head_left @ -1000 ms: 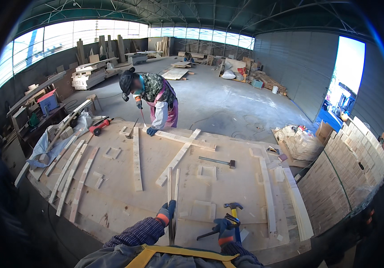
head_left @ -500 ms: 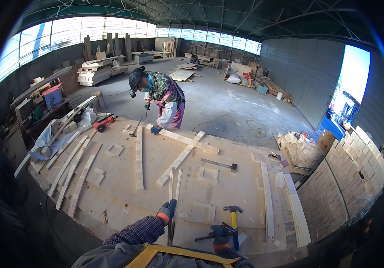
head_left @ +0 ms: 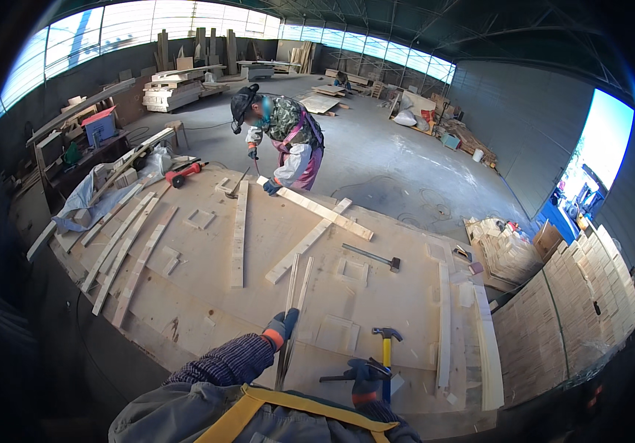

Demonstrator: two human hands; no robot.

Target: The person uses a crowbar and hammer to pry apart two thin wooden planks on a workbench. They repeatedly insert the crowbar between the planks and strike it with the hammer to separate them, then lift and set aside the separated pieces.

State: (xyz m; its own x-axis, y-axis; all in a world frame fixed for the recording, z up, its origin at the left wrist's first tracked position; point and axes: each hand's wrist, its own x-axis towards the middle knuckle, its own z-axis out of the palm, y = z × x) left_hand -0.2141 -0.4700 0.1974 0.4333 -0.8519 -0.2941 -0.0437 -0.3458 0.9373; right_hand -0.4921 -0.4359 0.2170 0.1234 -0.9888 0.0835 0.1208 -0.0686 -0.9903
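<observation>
So the left hand in a dark blue, orange-cuffed glove (head_left: 282, 328) reaches forward and slightly across, grip closed round some long, slim, pale wooden strips (head_left: 305, 284) over the light plywood desk (head_left: 206, 295). The matching gloved right hand (head_left: 365, 376) sits lower, tucked near the body, grip wrapped round a thin dark tool (head_left: 333, 379), right by a yellow-handled claw hammer (head_left: 387, 350).

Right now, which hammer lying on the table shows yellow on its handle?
The claw hammer beside the right hand; the blocky hammer farther up and the dark tool near the co-worker show none.
</observation>
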